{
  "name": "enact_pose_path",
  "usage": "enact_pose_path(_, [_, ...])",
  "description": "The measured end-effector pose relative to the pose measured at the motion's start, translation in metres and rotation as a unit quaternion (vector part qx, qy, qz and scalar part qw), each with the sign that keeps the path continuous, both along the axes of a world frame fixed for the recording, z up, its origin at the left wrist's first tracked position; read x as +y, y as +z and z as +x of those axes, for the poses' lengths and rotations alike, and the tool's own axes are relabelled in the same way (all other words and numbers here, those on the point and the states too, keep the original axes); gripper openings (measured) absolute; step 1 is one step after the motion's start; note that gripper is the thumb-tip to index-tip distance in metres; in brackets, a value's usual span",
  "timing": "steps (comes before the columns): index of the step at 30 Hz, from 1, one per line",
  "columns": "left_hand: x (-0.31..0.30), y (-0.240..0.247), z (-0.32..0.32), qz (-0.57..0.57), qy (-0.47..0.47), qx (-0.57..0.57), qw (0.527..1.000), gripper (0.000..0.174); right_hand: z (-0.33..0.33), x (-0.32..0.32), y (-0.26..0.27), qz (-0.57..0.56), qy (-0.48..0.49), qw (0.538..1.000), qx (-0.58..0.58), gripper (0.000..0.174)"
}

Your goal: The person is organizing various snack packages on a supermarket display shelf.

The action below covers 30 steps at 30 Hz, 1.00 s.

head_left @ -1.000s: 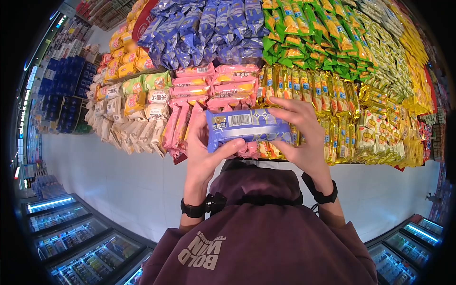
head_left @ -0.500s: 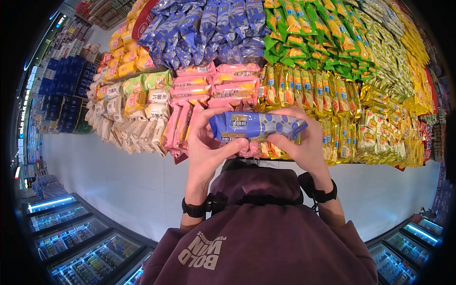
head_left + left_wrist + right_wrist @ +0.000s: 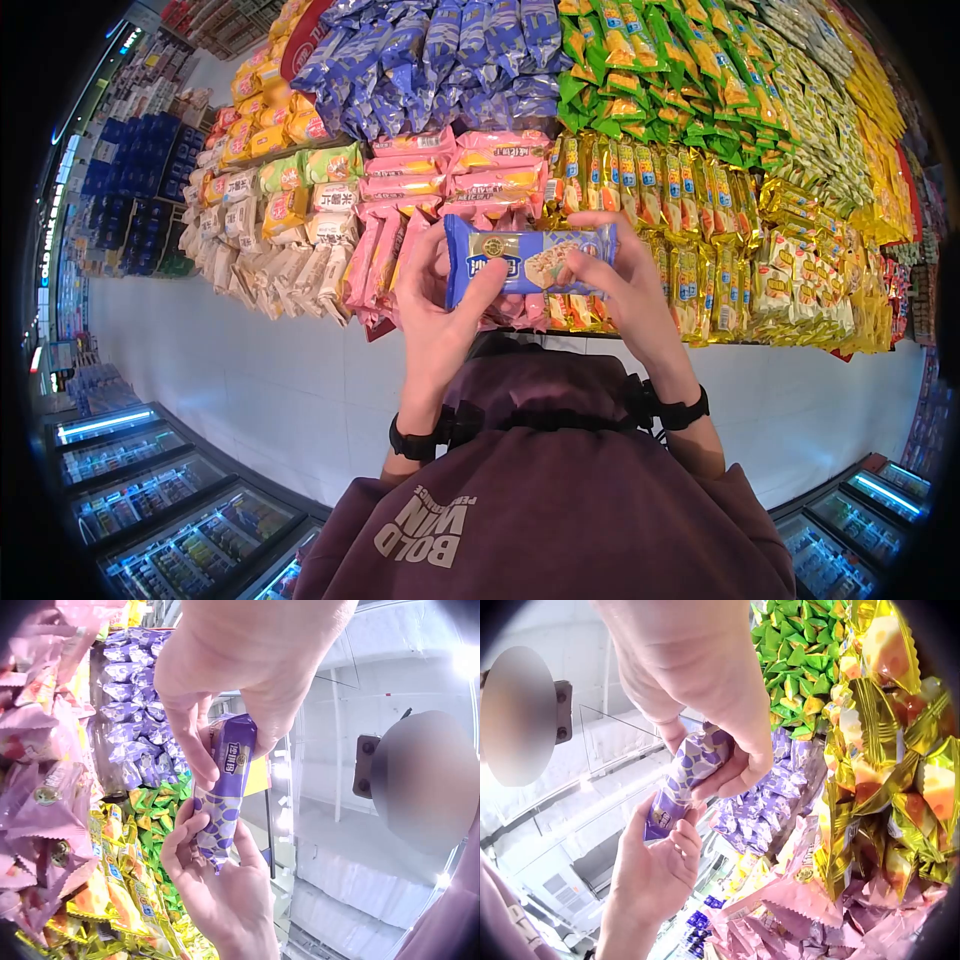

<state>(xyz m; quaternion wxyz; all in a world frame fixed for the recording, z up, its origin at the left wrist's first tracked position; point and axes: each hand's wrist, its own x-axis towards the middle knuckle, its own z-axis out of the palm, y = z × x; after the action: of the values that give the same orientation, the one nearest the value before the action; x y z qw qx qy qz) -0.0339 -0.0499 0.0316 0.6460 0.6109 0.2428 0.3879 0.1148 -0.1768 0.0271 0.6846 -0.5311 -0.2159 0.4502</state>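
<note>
Left hand (image 3: 440, 322) and right hand (image 3: 637, 290) hold a blue packet (image 3: 528, 252), each grip closed on one end, before pink packets (image 3: 408, 168), left, and gold packets (image 3: 660, 185), right.

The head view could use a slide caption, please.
Blue packet in the left grip and right grip, before piled snacks.

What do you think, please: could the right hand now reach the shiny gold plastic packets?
Probably yes: nothing visible blocks the gold packets near the right hand, though it holds the oblong blue plastic packet.
</note>
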Motion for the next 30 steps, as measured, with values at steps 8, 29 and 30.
enact_pose_path(8, [-0.004,0.01,0.002,-0.14,-0.014,0.02,0.99,0.042,-0.01,0.006,0.003,0.085,-0.045,0.989,-0.117,0.05])
enact_pose_path(29, [0.0,0.001,-0.014,-0.127,-0.086,0.053,0.987,0.049,-0.003,-0.001,0.004,0.024,0.039,0.993,-0.113,0.051])
enact_pose_path(30, [-0.001,0.0,-0.013,-0.129,-0.072,0.039,0.988,0.044,-0.003,-0.001,0.002,0.052,0.038,0.99,-0.125,0.053])
